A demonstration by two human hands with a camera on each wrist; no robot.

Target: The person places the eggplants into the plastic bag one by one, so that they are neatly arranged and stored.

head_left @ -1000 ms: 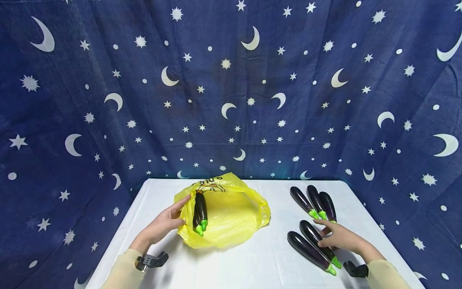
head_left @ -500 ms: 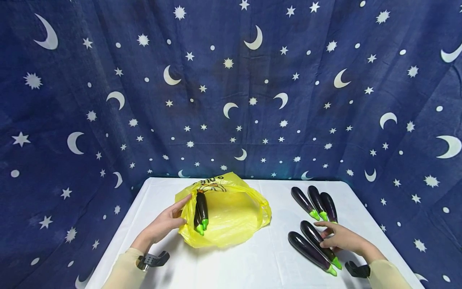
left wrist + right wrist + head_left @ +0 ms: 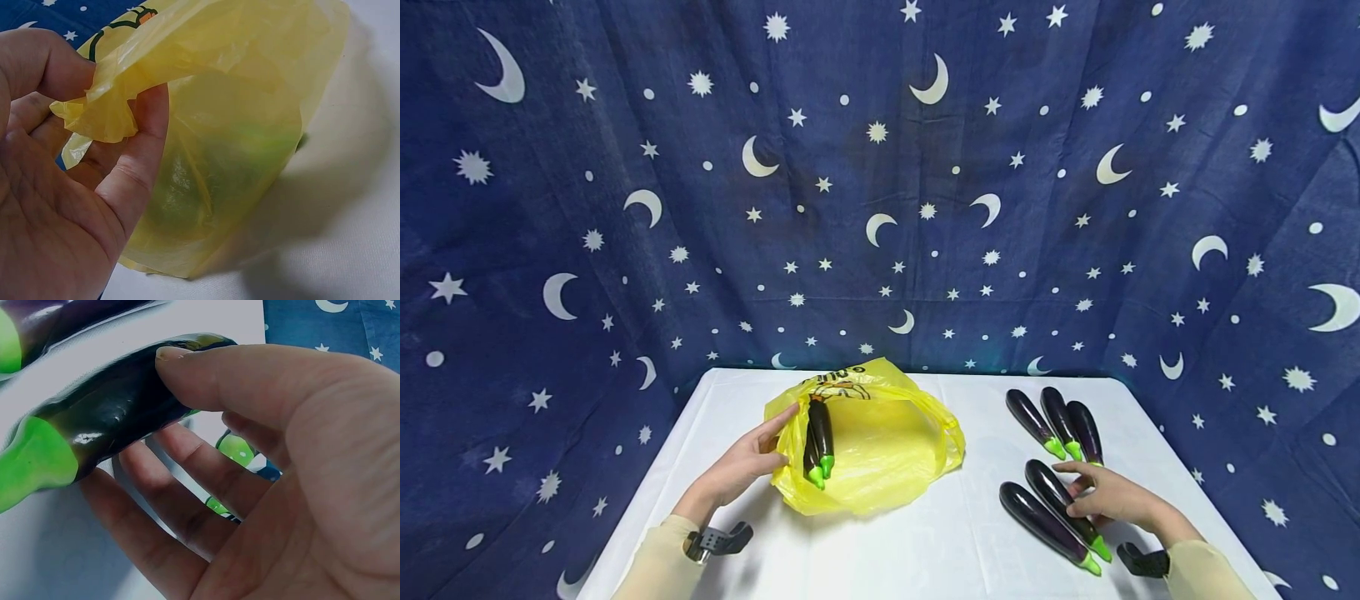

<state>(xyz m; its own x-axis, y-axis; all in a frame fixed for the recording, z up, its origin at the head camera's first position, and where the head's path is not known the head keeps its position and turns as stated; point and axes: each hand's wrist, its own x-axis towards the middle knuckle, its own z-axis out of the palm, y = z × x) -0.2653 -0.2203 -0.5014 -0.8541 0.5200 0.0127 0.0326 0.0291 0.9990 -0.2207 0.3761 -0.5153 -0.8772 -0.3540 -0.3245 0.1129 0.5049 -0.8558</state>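
Observation:
My left hand (image 3: 737,471) grips the left rim of a yellow plastic bag (image 3: 887,454), its mouth spread toward me. In the left wrist view, bunched bag film (image 3: 109,115) sits between thumb and fingers. Two dark eggplants (image 3: 822,433) with green stems lie inside the bag at its left side. At the right, my right hand (image 3: 1116,498) holds an eggplant (image 3: 1048,487). The right wrist view shows the thumb on top of this eggplant (image 3: 112,403) and several fingers along its underside. Another eggplant (image 3: 1037,518) lies just left of it on the table.
Three more eggplants (image 3: 1056,414) lie side by side at the back right, stems toward me. A white cloth covers the table (image 3: 925,550). Behind it hangs a dark blue curtain (image 3: 850,183) with stars and moons.
Both hands, the bag and the eggplants keep their places. Only the head view has shifted slightly.

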